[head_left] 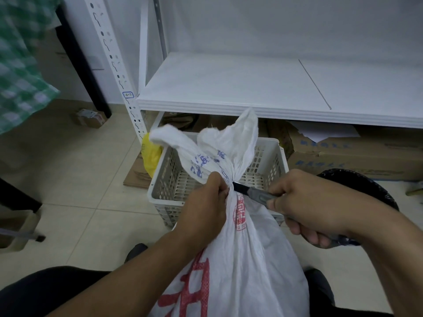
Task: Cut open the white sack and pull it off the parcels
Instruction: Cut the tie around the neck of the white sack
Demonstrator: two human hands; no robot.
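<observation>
A white woven sack with red and blue print stands between my knees, full and tied at its neck. My left hand grips the bunched neck just below the tie. My right hand holds a grey utility knife whose dark blade touches the tied neck from the right. Above the tie the loose top of the sack flares upward. The parcels are hidden inside the sack.
A white perforated plastic basket stands on the tiled floor right behind the sack. A white metal shelf runs above it, with cardboard boxes underneath. A black-lined bin is at right and a yellow bag left of the basket.
</observation>
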